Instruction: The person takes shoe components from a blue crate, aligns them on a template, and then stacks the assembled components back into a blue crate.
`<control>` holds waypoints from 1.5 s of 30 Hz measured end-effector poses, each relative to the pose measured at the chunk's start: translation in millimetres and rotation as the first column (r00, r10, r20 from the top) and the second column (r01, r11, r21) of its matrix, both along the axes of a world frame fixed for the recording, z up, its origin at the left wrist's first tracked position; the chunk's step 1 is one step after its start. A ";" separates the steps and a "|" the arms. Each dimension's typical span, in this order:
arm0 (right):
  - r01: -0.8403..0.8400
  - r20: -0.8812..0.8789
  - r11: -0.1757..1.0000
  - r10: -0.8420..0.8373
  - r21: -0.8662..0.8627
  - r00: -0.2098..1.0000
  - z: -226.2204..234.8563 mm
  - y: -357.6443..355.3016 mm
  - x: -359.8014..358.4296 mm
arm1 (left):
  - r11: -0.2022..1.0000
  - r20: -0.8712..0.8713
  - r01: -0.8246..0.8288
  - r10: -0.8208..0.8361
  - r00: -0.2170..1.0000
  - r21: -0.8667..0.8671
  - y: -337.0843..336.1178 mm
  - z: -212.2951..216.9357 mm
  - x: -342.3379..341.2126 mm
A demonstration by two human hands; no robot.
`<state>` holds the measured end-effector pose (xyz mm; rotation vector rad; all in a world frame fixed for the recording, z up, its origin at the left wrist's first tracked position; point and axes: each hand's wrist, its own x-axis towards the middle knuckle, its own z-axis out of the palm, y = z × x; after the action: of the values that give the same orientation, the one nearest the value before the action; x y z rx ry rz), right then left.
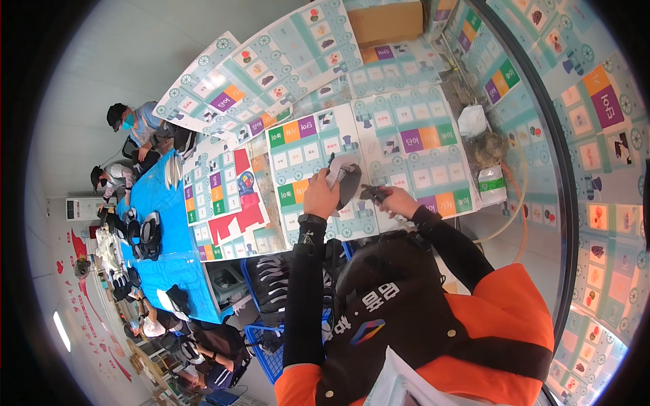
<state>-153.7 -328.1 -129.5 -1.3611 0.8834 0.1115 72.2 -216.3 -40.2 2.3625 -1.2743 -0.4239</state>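
Above the middle of the board-covered table (387,159), my left hand (321,196) is closed around a shoe upper (350,184). The upper is dark grey with a pale grey part, and it is tilted up from the boards. My right hand (401,202) is just to its right, fingers wrapped round a small dark object (373,194). That object points toward the upper with a narrow gap between; its exact kind is too small to make out. Both forearms have black sleeves.
Blue baskets (265,353) of dark shoe parts (272,281) stand below the table's near edge. On the left, shoes (150,233) lie on a blue-covered table (181,271), with co-workers (145,125) beyond. A green-and-white packet (492,184) and an orange hose (523,223) are at right.
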 end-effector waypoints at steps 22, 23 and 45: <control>-0.012 -0.021 0.901 0.003 -0.434 1.000 12.8 27.7 24.5 | 1.000 -0.061 -0.016 0.016 0.998 -0.005 16.8 -4.3 4.7; 0.017 -0.026 0.895 -0.032 -0.447 0.999 12.5 27.9 26.3 | 1.000 -0.070 -0.020 0.020 0.997 0.002 15.6 -3.6 4.2; -0.081 -0.004 0.955 0.084 -0.284 0.996 23.5 34.8 29.0 | 0.996 -0.152 -0.082 0.075 0.985 -0.037 38.5 -4.3 4.3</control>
<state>-124.7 -293.3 -106.0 -1.6661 0.8586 0.0437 76.5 -177.8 -44.5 2.2885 -1.1069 -0.5334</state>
